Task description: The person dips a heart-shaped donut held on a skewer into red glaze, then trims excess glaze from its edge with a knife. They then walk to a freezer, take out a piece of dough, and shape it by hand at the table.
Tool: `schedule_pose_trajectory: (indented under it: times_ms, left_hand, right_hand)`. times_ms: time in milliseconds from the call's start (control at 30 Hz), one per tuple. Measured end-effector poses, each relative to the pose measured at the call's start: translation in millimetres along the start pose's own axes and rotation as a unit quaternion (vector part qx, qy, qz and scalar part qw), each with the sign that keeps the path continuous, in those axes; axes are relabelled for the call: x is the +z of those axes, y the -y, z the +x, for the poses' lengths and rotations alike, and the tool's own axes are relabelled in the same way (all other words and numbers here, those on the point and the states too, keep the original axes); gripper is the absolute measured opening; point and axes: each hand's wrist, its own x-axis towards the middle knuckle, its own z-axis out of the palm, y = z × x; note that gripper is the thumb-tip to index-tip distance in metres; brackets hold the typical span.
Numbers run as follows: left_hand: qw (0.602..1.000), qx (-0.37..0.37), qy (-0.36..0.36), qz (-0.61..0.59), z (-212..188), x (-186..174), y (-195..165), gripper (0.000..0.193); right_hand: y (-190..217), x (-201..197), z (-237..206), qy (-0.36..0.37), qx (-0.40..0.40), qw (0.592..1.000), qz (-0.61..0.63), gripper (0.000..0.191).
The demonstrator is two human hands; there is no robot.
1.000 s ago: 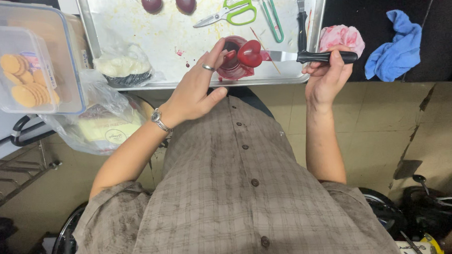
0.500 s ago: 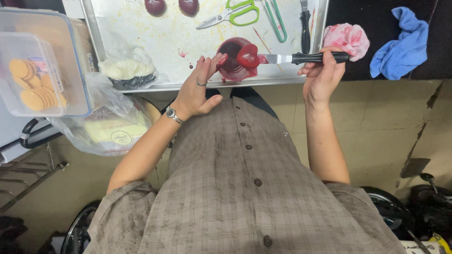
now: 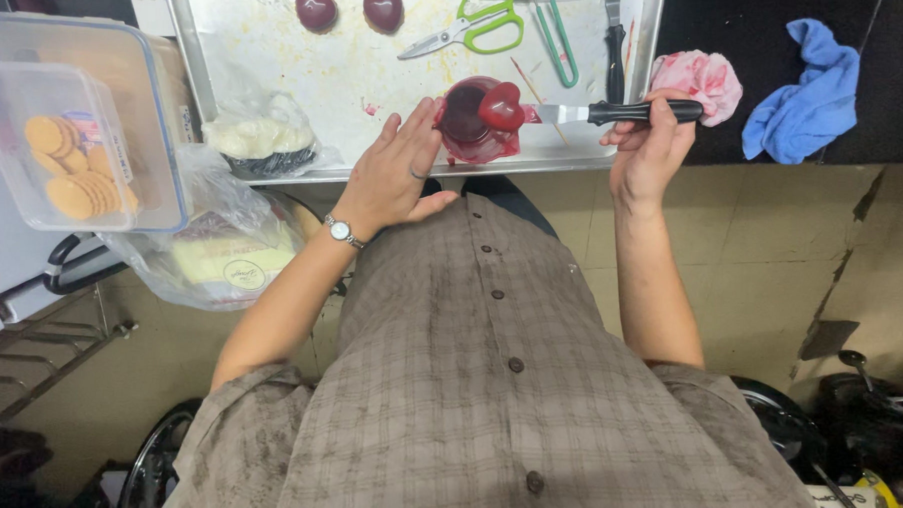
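Tiled beige wall fills the lower frame below the bench edge, with the person's checked shirt (image 3: 487, 385) nearest the camera. Left hand (image 3: 394, 172), wearing a wristwatch, lies open with fingers extended, its fingertips against the red-smeared round cup (image 3: 468, 119); half a second ago it sat lower and curled closer around it. Right hand (image 3: 648, 141) stays closed round the black handle of the palette knife (image 3: 617, 113), whose blade tip carries the glossy red heart-shaped piece (image 3: 501, 105) over the cup. Judgement: the heart is being lifted clear. Metal tray (image 3: 279, 38) beyond holds two more dark hearts (image 3: 317, 6), green scissors (image 3: 479, 30). Upper right: stained pink cloth (image 3: 700, 80), blue cloth (image 3: 812, 91). Left: clear biscuit box (image 3: 70, 161).
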Motion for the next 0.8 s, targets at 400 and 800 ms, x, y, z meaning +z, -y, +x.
schedule_pose_trajectory:
  times_ms: [400,800]
  left_hand:
    - [0.991,-0.031,0.012,0.129,-21.1,32.2,-5.9,0.100]
    - [0.989,-0.097,0.031,0.112,-7.2,18.1,-32.4,0.098]
  right_hand:
    - [-1.8,-2.7,-1.2,-0.002,0.006,1.000,0.012,0.014]
    - [-7.2,-3.2,-4.5,0.003,0.007,1.000,0.013,0.014]
